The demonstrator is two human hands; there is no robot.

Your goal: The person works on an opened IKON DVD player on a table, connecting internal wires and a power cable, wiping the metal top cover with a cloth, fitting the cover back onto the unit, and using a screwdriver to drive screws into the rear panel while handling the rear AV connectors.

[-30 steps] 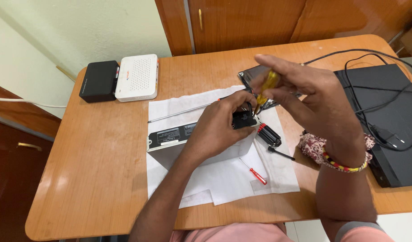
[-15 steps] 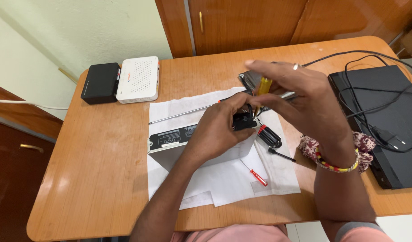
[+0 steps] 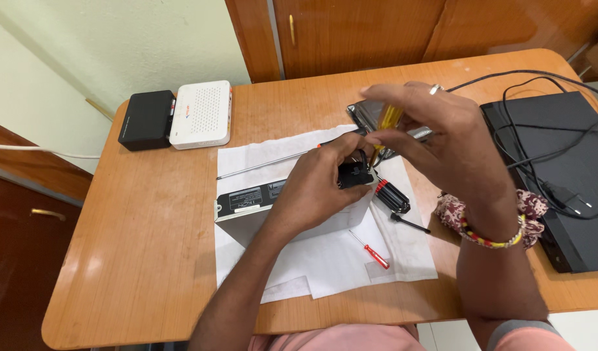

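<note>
We see an evenly lit, bright scene under soft, diffuse light. The wooden table point(image 3: 149, 247) carries pale, hazy sheen patches near its left front edge, without harsh glare. Soft, short shadows lie under the left hand point(image 3: 318, 188) on the white paper point(image 3: 325, 266). The right hand point(image 3: 442, 143) shows slight motion blur at the fingertips. The black box point(image 3: 572, 195) holds little detail in its dark surface. Straight edges bow mildly toward the frame borders.

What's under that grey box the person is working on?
White paper sheets lie under the grey box, spread over the wooden table. The left hand covers the box's right end, so what lies beneath there cannot be seen.
</note>
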